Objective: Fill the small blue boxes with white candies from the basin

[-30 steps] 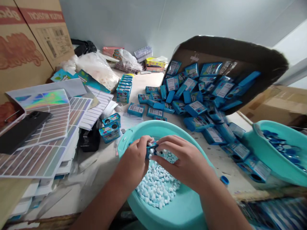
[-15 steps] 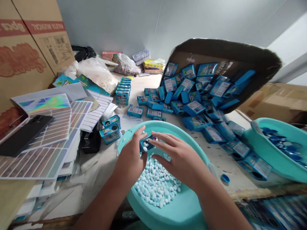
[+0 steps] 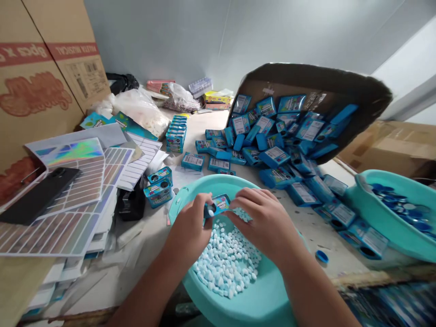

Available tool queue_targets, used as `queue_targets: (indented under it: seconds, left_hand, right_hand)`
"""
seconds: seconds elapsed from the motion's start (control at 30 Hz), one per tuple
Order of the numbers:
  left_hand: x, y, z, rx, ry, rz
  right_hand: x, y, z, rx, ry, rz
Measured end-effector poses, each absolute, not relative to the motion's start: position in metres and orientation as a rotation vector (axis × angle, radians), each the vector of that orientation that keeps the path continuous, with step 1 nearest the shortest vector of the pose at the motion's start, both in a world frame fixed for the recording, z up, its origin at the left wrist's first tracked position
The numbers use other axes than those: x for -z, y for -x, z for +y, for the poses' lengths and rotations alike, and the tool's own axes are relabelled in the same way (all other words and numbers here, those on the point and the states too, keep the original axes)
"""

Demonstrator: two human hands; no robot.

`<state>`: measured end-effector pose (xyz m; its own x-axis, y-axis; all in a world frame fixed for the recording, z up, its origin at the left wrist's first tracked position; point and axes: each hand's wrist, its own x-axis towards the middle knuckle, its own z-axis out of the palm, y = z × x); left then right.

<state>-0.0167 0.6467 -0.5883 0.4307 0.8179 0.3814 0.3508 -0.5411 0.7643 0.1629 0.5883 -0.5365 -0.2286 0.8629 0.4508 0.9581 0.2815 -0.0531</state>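
The left hand [image 3: 189, 229] and the right hand [image 3: 269, 225] meet over a round teal plastic basin [image 3: 265, 299] at the near edge of the counter [image 3: 306, 222]. Between them is a small blue plastic box with a printed label [image 3: 220, 204]. The left grip pinches its left end and the right grip closes on its right end with bent fingertips. The box hangs tilted just above the heap of small white tablets [image 3: 226, 263] in the basin, probably so that any loose tablets drop back in.

Toward the far right corner, a tipped brown cardboard carton [image 3: 340, 86] spills a pile of matching blue boxes [image 3: 282, 154] across the counter, right up to the basin's far rim. At the right edge, a second teal basin [image 3: 371, 218] holds round blue caps [image 3: 402, 206]. Two stacked blue boxes [image 3: 158, 187] stand just left of the basin. Holographic sticker sheets [image 3: 68, 200] and a black phone [image 3: 37, 195] cover the left side.
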Motion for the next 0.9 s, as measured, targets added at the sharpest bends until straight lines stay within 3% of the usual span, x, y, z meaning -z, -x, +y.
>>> queue_targets:
  seconds: [0.23, 0.57, 0.9]
  left_hand:
    - [0.590, 0.018, 0.644, -1.145, -2.137, 0.912]
    - [0.590, 0.016, 0.645, -1.106, -2.187, 0.819]
    - [0.593, 0.017, 0.645, -1.207, -2.084, 0.784]
  right_hand:
    - [0.538, -0.159, 0.587, 0.324, 1.633, -2.073]
    - [0.539, -0.158, 0.589, -0.258, 1.770, -2.002]
    - [0.539, -0.156, 0.587, -0.176, 1.714, -1.914]
